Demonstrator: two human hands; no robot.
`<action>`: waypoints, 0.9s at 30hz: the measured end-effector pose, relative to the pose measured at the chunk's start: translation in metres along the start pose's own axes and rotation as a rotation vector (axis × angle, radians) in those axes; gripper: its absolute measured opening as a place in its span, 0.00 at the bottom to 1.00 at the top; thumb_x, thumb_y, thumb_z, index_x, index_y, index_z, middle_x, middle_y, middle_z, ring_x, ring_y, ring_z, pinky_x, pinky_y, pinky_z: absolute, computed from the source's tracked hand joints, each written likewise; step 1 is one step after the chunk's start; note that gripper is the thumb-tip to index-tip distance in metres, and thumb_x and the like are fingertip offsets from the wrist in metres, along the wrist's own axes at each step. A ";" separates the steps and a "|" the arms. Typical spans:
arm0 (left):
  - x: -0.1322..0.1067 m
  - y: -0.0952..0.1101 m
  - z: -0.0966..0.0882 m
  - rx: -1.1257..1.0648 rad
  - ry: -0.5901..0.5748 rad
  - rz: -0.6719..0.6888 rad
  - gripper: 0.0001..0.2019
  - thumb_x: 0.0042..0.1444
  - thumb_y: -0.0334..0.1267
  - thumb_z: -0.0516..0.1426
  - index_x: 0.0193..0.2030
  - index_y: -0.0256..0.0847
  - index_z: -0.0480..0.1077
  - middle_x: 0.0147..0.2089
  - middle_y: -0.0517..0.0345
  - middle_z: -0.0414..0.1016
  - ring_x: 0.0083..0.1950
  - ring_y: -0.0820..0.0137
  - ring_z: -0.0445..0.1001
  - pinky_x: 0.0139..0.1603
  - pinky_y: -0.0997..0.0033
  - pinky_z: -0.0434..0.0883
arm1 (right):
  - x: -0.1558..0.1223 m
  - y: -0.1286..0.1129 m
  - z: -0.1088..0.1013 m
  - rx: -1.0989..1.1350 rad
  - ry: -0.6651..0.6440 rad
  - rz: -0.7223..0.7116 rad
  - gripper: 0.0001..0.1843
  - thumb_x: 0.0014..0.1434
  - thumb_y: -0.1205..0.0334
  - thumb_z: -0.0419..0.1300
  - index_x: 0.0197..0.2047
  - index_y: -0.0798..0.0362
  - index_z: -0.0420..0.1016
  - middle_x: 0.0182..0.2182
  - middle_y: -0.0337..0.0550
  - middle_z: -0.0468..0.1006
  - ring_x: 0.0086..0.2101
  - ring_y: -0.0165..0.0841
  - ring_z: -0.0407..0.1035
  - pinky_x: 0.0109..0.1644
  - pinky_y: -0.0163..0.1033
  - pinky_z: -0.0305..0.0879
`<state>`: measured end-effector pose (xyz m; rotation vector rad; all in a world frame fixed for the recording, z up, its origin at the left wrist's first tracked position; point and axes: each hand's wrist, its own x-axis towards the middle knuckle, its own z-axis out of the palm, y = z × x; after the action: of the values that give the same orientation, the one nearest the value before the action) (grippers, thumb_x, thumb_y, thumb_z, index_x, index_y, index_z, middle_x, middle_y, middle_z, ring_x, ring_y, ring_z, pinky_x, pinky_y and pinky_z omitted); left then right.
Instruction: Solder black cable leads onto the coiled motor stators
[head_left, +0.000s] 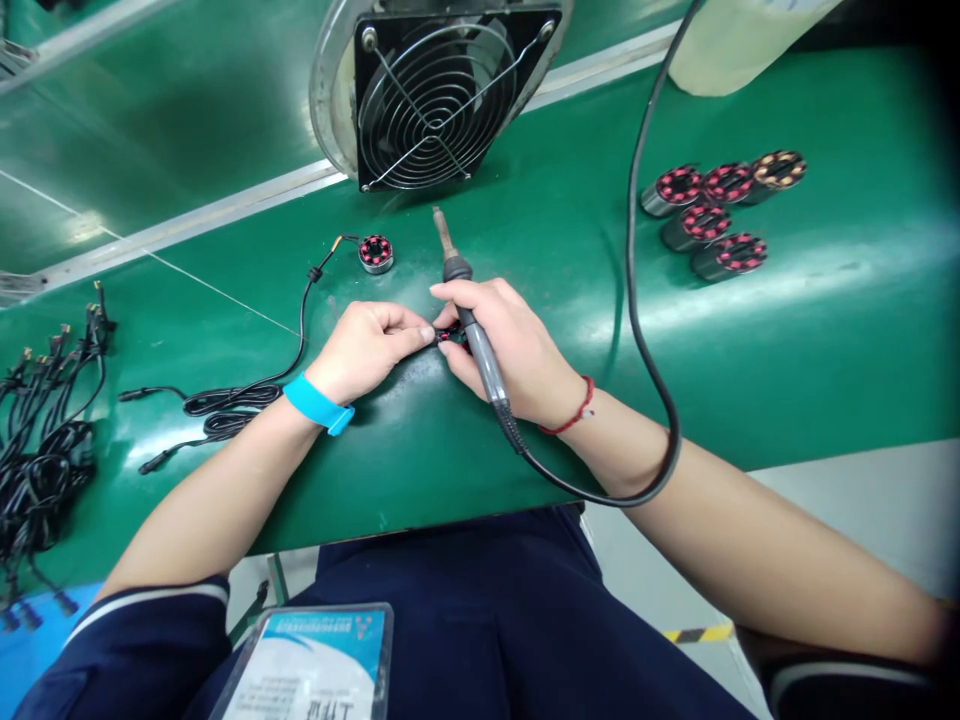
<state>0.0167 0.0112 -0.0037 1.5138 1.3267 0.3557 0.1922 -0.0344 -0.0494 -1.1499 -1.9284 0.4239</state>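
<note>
My right hand is closed around the grey handle of a soldering iron, whose tip points up and away from me. Its thumb and fingertips also steady a small motor stator with red windings, mostly hidden between the hands. My left hand pinches at the left edge of that stator; whether a wire end is also in the pinch is hidden. Just beyond, another stator lies joined to a black cable. Coiled cable rests beside my left forearm.
A fan in a black frame stands at the back. Several wound stators are grouped at the right. A heap of black cables lies far left. The iron's cord loops over my right forearm. A pale container stands back right.
</note>
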 end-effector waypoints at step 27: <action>0.020 -0.001 -0.018 0.661 0.311 0.081 0.29 0.56 0.47 0.60 0.61 0.36 0.65 0.58 0.39 0.73 0.56 0.50 0.75 0.57 0.53 0.72 | -0.001 0.004 -0.017 0.091 0.238 0.240 0.17 0.62 0.60 0.54 0.55 0.50 0.67 0.38 0.45 0.81 0.38 0.38 0.77 0.47 0.48 0.76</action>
<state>0.0094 0.0367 -0.0046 2.1265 1.7368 0.2143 0.2084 -0.0347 -0.0421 -1.3146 -1.5588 0.4751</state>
